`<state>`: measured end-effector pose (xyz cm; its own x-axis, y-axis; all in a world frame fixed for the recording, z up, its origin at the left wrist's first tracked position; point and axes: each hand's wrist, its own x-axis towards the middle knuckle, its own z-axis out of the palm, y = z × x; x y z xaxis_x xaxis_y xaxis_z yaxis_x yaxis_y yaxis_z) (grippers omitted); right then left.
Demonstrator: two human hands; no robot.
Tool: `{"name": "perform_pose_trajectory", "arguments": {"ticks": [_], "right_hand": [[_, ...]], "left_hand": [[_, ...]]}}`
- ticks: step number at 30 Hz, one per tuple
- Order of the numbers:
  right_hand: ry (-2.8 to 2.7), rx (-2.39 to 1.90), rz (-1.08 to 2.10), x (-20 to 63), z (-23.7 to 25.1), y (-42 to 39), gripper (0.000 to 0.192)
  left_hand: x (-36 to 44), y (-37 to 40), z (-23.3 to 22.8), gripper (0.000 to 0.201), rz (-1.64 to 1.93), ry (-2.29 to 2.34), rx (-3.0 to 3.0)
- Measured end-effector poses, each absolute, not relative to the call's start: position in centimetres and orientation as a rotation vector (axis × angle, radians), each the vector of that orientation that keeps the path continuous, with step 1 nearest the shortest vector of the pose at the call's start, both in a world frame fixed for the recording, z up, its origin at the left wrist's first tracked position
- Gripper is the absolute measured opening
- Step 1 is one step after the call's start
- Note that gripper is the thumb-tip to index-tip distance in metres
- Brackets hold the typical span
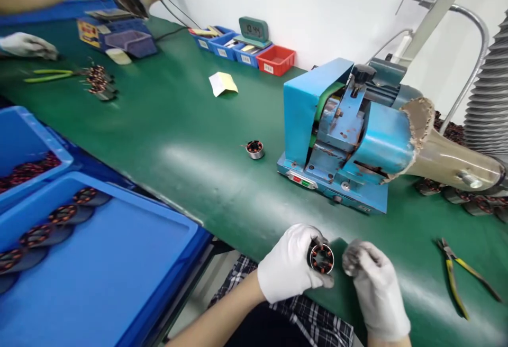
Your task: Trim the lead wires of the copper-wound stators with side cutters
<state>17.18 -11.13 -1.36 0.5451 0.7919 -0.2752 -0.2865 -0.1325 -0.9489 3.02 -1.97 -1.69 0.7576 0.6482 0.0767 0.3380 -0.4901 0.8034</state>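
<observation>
My left hand (296, 265), in a white glove, grips a motor stator (321, 258), a metal ring with copper windings inside, its open face turned up towards me. Just right of it, apart from the stator, is my right hand (373, 278), gloved too, with dirty fingertips curled together. Whether anything small sits in those fingers cannot be made out. A second stator (254, 149) rests on the green table beyond my hands. Yellow-handled cutters (452, 262) lie to the right of my right hand.
A blue belt grinding machine (337, 135) with a duct stands ahead, stators (460, 194) beside it. Blue trays (119, 220) at left hold stators. Small bins (277, 60) and a clock (254, 29) line the wall. A co-worker's gloved hands (29, 45) are at upper left.
</observation>
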Motion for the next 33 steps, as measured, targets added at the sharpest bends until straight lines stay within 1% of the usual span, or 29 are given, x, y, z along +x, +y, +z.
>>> {"name": "perform_pose_trajectory", "arguments": {"ticks": [2, 4, 6, 7, 9, 12, 16, 17, 22, 26, 28, 30, 31, 33], "right_hand": [[-0.411, -1.402, 0.953, 17.9, -1.1, -11.7, 0.020], [-0.575, -1.517, 1.022, 18.2, -0.7, -12.0, 0.020], [-0.894, -1.600, 1.107, 18.1, -0.5, -12.0, 0.030], [-1.044, -1.615, 1.102, 18.0, -0.5, -11.8, 0.034], [-1.230, -1.655, 1.018, 17.6, -0.7, -11.4, 0.035], [-1.288, -1.716, 0.971, 17.2, -1.1, -10.6, 0.029], [-1.184, -1.682, 1.014, 17.1, -1.4, -9.8, 0.006], [-1.113, -1.663, 1.028, 17.1, -1.5, -9.8, 0.003], [-0.524, -1.446, 1.164, 17.4, -1.8, -11.2, 0.020], [-0.287, -1.312, 1.036, 17.4, -2.1, -12.1, 0.021], [-0.264, -1.278, 1.001, 17.5, -2.3, -12.4, 0.022], [-0.329, -1.344, 1.040, 17.6, -2.5, -12.5, 0.029], [-0.403, -1.405, 1.067, 17.6, -2.6, -12.5, 0.032], [-0.635, -1.541, 1.072, 17.4, -2.7, -12.5, 0.032]], "left_hand": [[2.9, -1.9, -1.7, 0.063, 0.539, 0.717, 2.135], [2.6, -1.6, -1.7, 0.068, 0.548, 0.588, 2.163], [2.3, -1.2, -1.8, 0.063, 0.508, 0.453, 2.172], [2.1, -1.0, -1.8, 0.059, 0.496, 0.418, 2.158], [1.9, -0.8, -2.0, 0.053, 0.493, 0.416, 2.104], [2.0, -0.8, -2.3, 0.048, 0.494, 0.478, 2.041], [2.4, -1.2, -2.6, 0.054, 0.565, 0.513, 2.046], [2.4, -1.3, -2.7, 0.055, 0.584, 0.535, 2.048], [2.6, -1.5, -3.0, 0.060, 0.588, 0.648, 2.044], [2.6, -1.5, -3.0, 0.055, 0.629, 0.618, 2.049], [2.6, -1.4, -2.9, 0.054, 0.660, 0.569, 2.049], [2.5, -1.3, -2.7, 0.052, 0.666, 0.529, 2.042], [2.4, -1.2, -2.6, 0.051, 0.654, 0.512, 2.042], [2.3, -1.1, -2.4, 0.049, 0.597, 0.488, 2.061]]}}
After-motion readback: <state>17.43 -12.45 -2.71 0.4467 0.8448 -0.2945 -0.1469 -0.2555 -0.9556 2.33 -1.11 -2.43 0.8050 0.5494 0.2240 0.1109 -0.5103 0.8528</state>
